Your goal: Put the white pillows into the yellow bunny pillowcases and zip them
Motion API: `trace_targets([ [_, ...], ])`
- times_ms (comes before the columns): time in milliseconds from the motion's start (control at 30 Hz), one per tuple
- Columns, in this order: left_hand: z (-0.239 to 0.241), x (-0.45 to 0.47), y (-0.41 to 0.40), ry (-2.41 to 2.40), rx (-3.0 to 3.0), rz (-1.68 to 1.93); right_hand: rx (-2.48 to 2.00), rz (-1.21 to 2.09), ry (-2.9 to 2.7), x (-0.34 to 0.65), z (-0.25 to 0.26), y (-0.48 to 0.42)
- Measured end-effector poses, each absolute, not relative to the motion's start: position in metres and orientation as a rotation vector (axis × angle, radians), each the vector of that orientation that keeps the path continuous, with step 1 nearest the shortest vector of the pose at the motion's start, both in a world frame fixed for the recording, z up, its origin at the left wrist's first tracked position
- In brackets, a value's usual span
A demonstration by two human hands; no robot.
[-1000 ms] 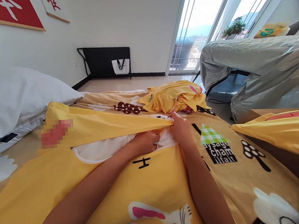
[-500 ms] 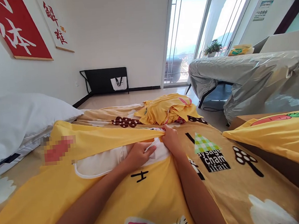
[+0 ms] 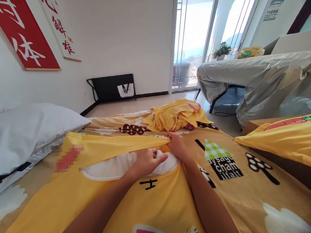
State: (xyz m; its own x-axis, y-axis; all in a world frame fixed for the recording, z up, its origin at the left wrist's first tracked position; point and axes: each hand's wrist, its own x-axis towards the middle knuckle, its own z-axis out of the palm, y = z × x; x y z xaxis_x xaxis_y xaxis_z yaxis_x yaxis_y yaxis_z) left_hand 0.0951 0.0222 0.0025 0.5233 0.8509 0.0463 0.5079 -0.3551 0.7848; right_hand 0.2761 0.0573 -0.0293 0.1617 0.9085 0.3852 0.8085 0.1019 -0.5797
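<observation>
A yellow pillowcase (image 3: 164, 202) printed with a rabbit lies spread in front of me, its long opening facing up. Inside the opening, part of a white pillow (image 3: 108, 167) shows. My right hand (image 3: 177, 145) pinches the pillowcase's far edge at the right end and keeps it pulled taut. My left hand (image 3: 148, 162) is at the opening, its fingers curled on the white filling near the right corner and its thumb pointing right. The left fingertips are partly hidden in the white fabric.
A patterned tan bed sheet (image 3: 232, 196) lies underneath. White pillows (image 3: 37, 125) rest at the left. Beyond is a heap of yellow fabric (image 3: 174, 115). At the right, yellow carrot-print fabric (image 3: 286, 138) lies over a brown box. A table with silvery covering (image 3: 262, 72) stands behind.
My left hand has shifted a little to the right along the opening, its thumb lifting and stretching out. The right hand keeps its hold. The view has tilted slightly.
</observation>
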Motion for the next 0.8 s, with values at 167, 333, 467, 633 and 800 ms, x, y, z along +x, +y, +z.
trace_targets([
  [167, 0.001, 0.104, 0.023, 1.068, 2.047, 0.912, -1.716, 0.253, -1.672, 0.276, -0.024, 0.053],
  [333, 0.013, 0.092, 0.014, 0.836, 1.976, 0.994, -1.621, 0.509, -1.894, 0.287, -0.027, 0.053],
  [467, 0.024, 0.083, 0.009, 0.701, 2.022, 0.871, -1.519, 0.682, -2.008, 0.3, -0.021, 0.044],
  [633, 0.039, 0.091, 0.018, 0.604, 2.041, 0.865, -1.181, 0.76, -1.868, 0.319, 0.011, 0.01],
  [800, 0.048, 0.107, 0.03, 0.526, 2.066, 0.975, -1.183, 0.76, -2.148, 0.311, 0.033, -0.023],
])
